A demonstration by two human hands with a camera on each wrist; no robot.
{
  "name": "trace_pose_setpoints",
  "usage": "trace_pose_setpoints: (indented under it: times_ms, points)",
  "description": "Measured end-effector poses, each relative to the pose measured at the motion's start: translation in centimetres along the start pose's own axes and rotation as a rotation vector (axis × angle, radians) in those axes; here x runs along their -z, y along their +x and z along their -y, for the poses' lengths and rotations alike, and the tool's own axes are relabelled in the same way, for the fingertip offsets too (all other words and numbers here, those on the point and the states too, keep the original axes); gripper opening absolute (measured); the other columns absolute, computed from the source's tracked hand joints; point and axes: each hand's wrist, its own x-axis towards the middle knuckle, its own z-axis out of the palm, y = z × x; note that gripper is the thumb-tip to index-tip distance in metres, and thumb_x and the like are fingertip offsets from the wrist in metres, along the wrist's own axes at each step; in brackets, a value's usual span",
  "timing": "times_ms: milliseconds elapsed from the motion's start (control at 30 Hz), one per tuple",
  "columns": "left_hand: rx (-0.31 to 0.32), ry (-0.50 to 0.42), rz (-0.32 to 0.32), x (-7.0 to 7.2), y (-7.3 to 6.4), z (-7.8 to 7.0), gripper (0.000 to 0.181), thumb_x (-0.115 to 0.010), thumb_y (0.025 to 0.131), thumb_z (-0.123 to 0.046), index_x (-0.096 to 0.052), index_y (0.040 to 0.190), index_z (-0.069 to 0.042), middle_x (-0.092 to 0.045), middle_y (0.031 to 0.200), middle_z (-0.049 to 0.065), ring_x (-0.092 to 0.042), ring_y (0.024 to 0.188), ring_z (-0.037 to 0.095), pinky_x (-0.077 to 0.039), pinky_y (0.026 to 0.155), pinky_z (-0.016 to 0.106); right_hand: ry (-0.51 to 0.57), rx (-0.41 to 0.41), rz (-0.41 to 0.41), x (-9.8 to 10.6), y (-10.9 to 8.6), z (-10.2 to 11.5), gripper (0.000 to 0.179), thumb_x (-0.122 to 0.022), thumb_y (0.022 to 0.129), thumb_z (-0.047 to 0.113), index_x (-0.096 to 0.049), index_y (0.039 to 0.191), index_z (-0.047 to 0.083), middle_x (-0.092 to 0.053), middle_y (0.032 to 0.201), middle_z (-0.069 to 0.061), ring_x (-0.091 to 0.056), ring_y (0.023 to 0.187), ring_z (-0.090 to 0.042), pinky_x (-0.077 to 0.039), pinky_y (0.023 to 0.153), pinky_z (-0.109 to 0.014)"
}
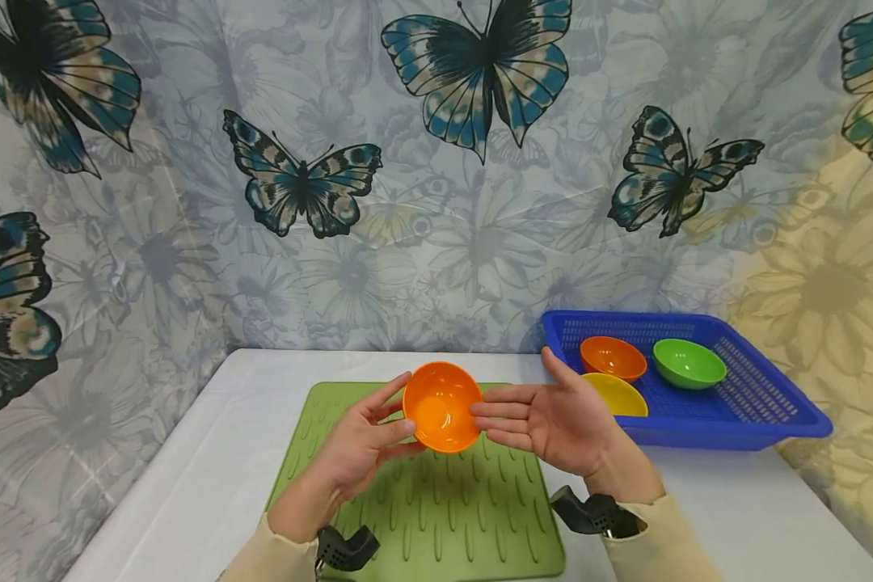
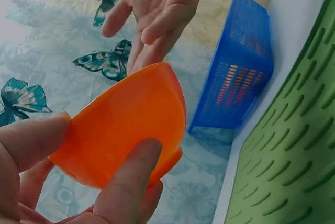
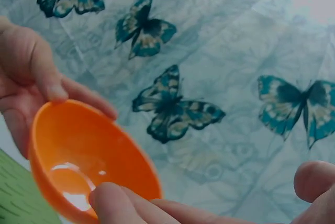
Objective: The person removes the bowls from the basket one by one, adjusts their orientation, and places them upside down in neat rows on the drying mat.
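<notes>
An orange bowl [image 1: 444,407] is held up over the green mat [image 1: 451,517], its hollow side facing the head camera. My left hand [image 1: 360,440] grips it from the left, thumb at the rim and fingers around the outside. In the left wrist view the outer wall of the bowl [image 2: 125,124] shows between thumb and fingers. From the right, my right hand [image 1: 567,420] reaches in palm up, fingers straight and thumb spread away. Its fingertips [image 3: 107,198] overlap the bowl's near rim in the right wrist view.
A blue basket [image 1: 735,432] stands at the back right of the white table [image 1: 182,453]. Inside it are another orange bowl [image 1: 613,358], a green bowl [image 1: 689,364] and a yellow bowl [image 1: 618,394], partly hidden by my right hand. A butterfly-print cloth [image 1: 436,267] hangs behind.
</notes>
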Motion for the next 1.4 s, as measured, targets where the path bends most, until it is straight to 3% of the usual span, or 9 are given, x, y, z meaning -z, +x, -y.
trace_pose_setpoints:
  times_ms: [267,467,600,700,833,967,1100,1400]
  points:
    - [-0.038,0.136,-0.004,-0.6,-0.1,0.0,0.067,-0.069,0.090,0.005,-0.047,0.151,-0.013,-0.042,0.150,0.016,-0.055,0.123,0.035,-0.054,0.089,0.047,0.110,-0.041,-0.035,1.3,0.9,-0.8,0.105,-0.029,0.099,0.069,0.001,0.149,-0.018,-0.038,0.142,-0.040,-0.035,0.137,-0.046,-0.024,0.114,-0.045]
    - [-0.178,0.424,-0.003,-0.9,-0.3,0.2,0.060,-0.072,0.087,0.007,-0.058,0.142,-0.011,-0.043,0.152,0.010,-0.051,0.128,0.035,-0.056,0.084,0.035,0.121,-0.052,-0.026,1.7,1.0,-0.9,0.106,-0.024,0.098,0.071,0.002,0.150,-0.018,-0.032,0.145,-0.041,-0.029,0.139,-0.047,-0.023,0.115,-0.046]
    - [-0.331,0.616,0.072,-0.9,-0.4,0.3,0.054,-0.070,0.086,0.010,-0.063,0.136,-0.007,-0.037,0.155,0.009,-0.053,0.125,0.037,-0.057,0.082,0.033,0.121,-0.069,-0.014,1.9,1.2,-0.8,0.109,-0.027,0.097,0.072,0.002,0.149,-0.019,-0.028,0.147,-0.041,-0.026,0.140,-0.048,-0.023,0.115,-0.046]
    - [-0.520,0.872,0.138,-0.8,-0.4,0.3,0.050,-0.073,0.083,0.010,-0.069,0.129,-0.010,-0.039,0.155,0.009,-0.051,0.128,0.034,-0.055,0.087,0.036,0.111,-0.084,0.010,2.1,1.3,-0.7,0.109,-0.027,0.097,0.073,-0.003,0.149,-0.020,-0.028,0.147,-0.041,-0.025,0.140,-0.049,-0.022,0.115,-0.046]
    - [-0.797,1.190,0.206,-0.7,-0.4,0.0,0.052,-0.078,0.076,0.011,-0.076,0.119,-0.017,-0.044,0.151,0.014,-0.047,0.132,0.035,-0.050,0.097,0.039,0.091,-0.111,0.038,2.6,1.5,-0.7,0.103,-0.029,0.098,0.070,-0.030,0.142,-0.023,-0.038,0.142,-0.040,-0.031,0.137,-0.049,-0.023,0.114,-0.047]
    - [-0.947,1.388,0.281,-0.7,-0.4,-0.5,0.055,-0.081,0.072,0.009,-0.078,0.116,-0.024,-0.048,0.147,0.017,-0.046,0.132,0.039,-0.048,0.099,0.039,0.059,-0.136,0.063,3.1,1.9,-0.9,0.094,-0.031,0.100,0.067,-0.051,0.131,-0.019,-0.049,0.135,-0.036,-0.044,0.131,-0.045,-0.026,0.112,-0.045]
    - [-1.000,1.531,0.341,-0.9,-0.7,-0.8,0.062,-0.085,0.068,0.004,-0.076,0.119,-0.030,-0.049,0.146,0.016,-0.048,0.130,0.042,-0.052,0.094,0.040,0.007,-0.157,0.076,3.3,2.2,-1.0,0.090,-0.029,0.102,0.065,-0.055,0.126,-0.018,-0.056,0.129,-0.032,-0.055,0.123,-0.038,-0.033,0.108,-0.041]
    - [-1.035,1.631,0.447,-1.0,-1.2,-0.9,0.072,-0.087,0.062,0.004,-0.073,0.121,-0.034,-0.047,0.149,0.012,-0.043,0.134,0.042,-0.056,0.085,0.037,-0.120,-0.206,0.013,3.1,2.3,-1.0,0.085,-0.030,0.106,0.056,-0.040,0.130,-0.025,-0.060,0.122,-0.032,-0.062,0.114,-0.035,-0.042,0.101,-0.040]
